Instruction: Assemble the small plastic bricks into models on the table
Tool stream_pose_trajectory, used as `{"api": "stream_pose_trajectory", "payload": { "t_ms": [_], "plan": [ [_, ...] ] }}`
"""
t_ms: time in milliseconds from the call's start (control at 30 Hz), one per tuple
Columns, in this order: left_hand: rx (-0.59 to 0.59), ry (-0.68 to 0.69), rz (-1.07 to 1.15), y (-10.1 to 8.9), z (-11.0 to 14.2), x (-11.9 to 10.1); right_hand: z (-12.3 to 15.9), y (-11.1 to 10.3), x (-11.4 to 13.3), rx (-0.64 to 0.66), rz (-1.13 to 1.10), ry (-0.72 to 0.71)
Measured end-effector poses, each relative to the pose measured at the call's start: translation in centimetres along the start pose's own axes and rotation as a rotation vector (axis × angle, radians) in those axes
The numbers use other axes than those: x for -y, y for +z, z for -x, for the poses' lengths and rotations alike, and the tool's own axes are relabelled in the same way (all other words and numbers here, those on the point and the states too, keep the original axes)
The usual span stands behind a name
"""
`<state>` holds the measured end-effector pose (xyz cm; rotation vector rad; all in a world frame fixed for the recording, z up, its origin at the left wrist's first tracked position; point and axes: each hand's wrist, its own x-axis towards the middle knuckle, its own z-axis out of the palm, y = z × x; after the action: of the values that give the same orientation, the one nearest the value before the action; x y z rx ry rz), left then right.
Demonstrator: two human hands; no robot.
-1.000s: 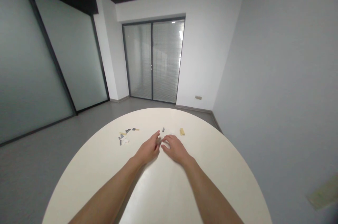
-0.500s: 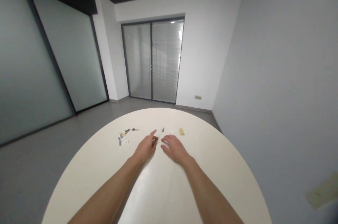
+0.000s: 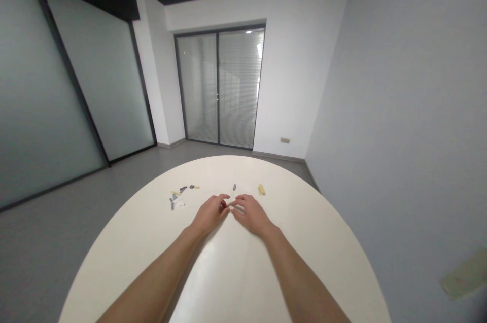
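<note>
Over the middle of the white round table, my left hand (image 3: 210,214) and my right hand (image 3: 251,214) meet with their fingertips almost touching. Fingers of both hands are bent in a pinch around a small white piece (image 3: 230,203). It is mostly covered by the fingertips, and its exact kind is too small to tell. Just beyond the fingers lies a small grey piece (image 3: 234,187). To the right of it, a few flat yellow pieces (image 3: 261,189) lie close together.
On the left of the round table (image 3: 243,272) lies a loose group of small grey, white and yellow pieces (image 3: 175,202). Dark pieces (image 3: 183,189) lie behind them, and a dark piece with a yellow end (image 3: 193,187) is nearby. A grey wall (image 3: 399,110) rises at the right.
My hands have drawn closer together. The left index finger has come down and the left thumb has moved right, towards the right fingertips. The loose pieces at the sides lie as before.
</note>
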<state>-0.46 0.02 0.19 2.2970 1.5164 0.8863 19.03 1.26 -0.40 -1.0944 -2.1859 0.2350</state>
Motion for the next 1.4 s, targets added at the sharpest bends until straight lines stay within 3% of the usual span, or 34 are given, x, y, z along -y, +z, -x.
{"api": "stream_pose_trajectory", "payload": {
  "t_ms": [933,1167,1400],
  "plan": [
    [-0.021,0.058,-0.032,0.7,-0.1,-0.9,-0.6,0.1,-0.6,0.004,-0.031,0.014],
    [-0.026,0.069,-0.042,0.5,-0.1,-0.9,-0.4,-0.9,-1.1,0.08,-0.129,0.009],
    [-0.018,0.081,-0.037,0.6,0.0,-0.9,0.3,-0.2,-1.1,-0.012,-0.079,-0.019]
  ]
}}
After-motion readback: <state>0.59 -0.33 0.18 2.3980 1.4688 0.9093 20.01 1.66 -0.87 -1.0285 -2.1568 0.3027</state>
